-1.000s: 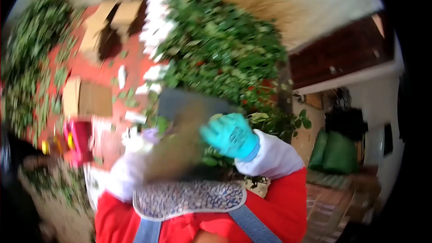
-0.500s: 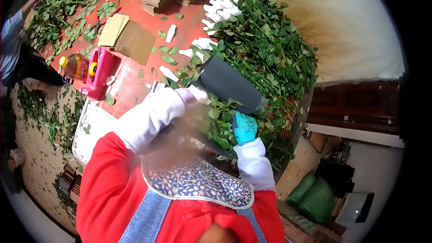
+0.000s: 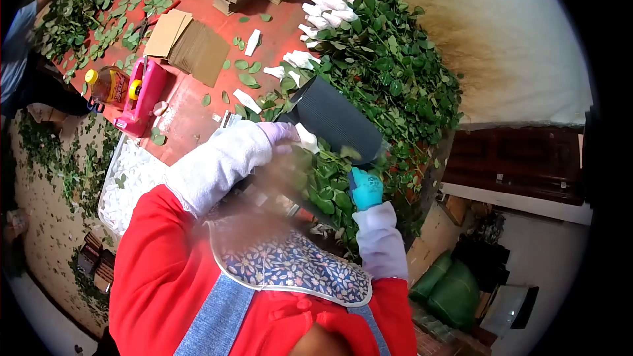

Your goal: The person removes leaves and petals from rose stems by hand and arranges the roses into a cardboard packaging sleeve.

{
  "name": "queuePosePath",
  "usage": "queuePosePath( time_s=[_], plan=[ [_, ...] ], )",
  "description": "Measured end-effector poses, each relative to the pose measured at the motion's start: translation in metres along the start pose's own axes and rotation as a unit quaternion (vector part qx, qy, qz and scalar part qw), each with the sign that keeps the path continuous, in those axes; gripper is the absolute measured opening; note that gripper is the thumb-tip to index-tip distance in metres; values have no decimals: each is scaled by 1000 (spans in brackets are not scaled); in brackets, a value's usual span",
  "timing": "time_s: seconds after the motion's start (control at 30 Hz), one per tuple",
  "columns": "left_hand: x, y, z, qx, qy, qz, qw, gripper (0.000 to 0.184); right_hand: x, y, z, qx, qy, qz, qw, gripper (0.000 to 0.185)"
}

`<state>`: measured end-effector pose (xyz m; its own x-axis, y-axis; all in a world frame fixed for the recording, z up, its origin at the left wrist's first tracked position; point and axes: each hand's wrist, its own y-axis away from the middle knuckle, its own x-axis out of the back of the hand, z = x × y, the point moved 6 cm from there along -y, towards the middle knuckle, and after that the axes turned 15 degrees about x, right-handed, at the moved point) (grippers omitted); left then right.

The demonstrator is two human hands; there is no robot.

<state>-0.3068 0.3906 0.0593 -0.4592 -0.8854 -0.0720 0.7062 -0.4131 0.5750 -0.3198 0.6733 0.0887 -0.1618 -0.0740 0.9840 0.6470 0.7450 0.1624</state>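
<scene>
My left hand (image 3: 282,134), in a pale lilac glove under a white sleeve cuff, is closed at a white-sleeved flower head (image 3: 306,139). Green leafy stems (image 3: 330,184) run from there toward my right. My right hand (image 3: 366,188), in a teal glove, is closed round these stems; its fingertips are partly hidden by leaves. Just beyond both hands lies a dark grey ribbed wrap (image 3: 339,120), curved like a tube. A brownish blur covers the space in front of my apron, hiding what lies below my left hand.
A large pile of leafy stems (image 3: 395,72) with white-sleeved heads lies at the back right. Cardboard pieces (image 3: 198,53), a pink tape dispenser (image 3: 142,95) and a yellow-capped bottle (image 3: 109,86) are on the red table (image 3: 191,102). A white tray (image 3: 135,181) stands left; another person's sleeve (image 3: 18,43) shows far left.
The white-sleeved head shows more clearly beside my left hand. My right hand has shifted slightly right and down. The view has tilted a little.
</scene>
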Motion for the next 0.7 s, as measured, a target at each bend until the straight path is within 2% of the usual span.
queuePosePath(
  time_s=[0.03, 0.1, 0.13, 0.2, 0.23, 0.3, 0.33, 0.4, 0.43, 0.47, 0.53, 0.6, 0.63, 0.67, 0.7],
  plan=[
    [-1, 8, 6, -24, -75, 8, 997, 30, -3, -2, 4, 2, -3, 1, 1000, 15],
    [1, 7, -1, 34, -67, 41, 996, 30, -4, -1, 7, -16, -35, 33, 999, 13],
    [2, 5, -5, 54, -66, 50, 995, 30, 14, -2, 1, 6, -38, 88, 995, 11],
    [5, -6, -6, -95, -211, 81, 970, 28, 28, -5, -7, 6, -40, 51, 998, 12],
    [5, -4, -1, -205, -274, 141, 929, 26, 23, -3, -9, 3, -42, 52, 998, 12],
    [5, -2, -4, -175, -242, 129, 946, 25, 23, 0, -13, 7, -71, 145, 987, 11],
    [5, 7, 2, -143, -208, 116, 961, 24, 13, 0, -12, -30, -85, 68, 994, 30],
    [0, 15, 9, -56, -101, 77, 990, 21, -11, -7, -13, -1, -70, -14, 997, 30],
    [-1, 16, 10, -44, -128, 64, 989, 26, -23, -11, -10, -5, -50, -96, 994, 29],
    [0, 16, 10, -31, -154, 53, 986, 32, -24, -13, -8, -3, -50, -93, 994, 29],
    [0, 10, 1, -26, -174, 51, 983, 32, -2, -8, -14, -28, -2, -33, 999, 26],
    [0, 9, 1, -37, -172, 52, 983, 33, 63, -6, -41, 9, 105, 49, 993, 31],
    [-1, 13, 6, -107, -152, 70, 980, 34, 81, -2, -48, 6, 70, 53, 996, 32],
    [-2, 10, 1, -104, -154, 64, 981, 34, 99, 2, -57, 3, 34, 58, 998, 34],
    [-1, 9, 0, -139, -157, 87, 974, 33, 121, -7, -72, 32, -14, 51, 998, 35]
  ],
)
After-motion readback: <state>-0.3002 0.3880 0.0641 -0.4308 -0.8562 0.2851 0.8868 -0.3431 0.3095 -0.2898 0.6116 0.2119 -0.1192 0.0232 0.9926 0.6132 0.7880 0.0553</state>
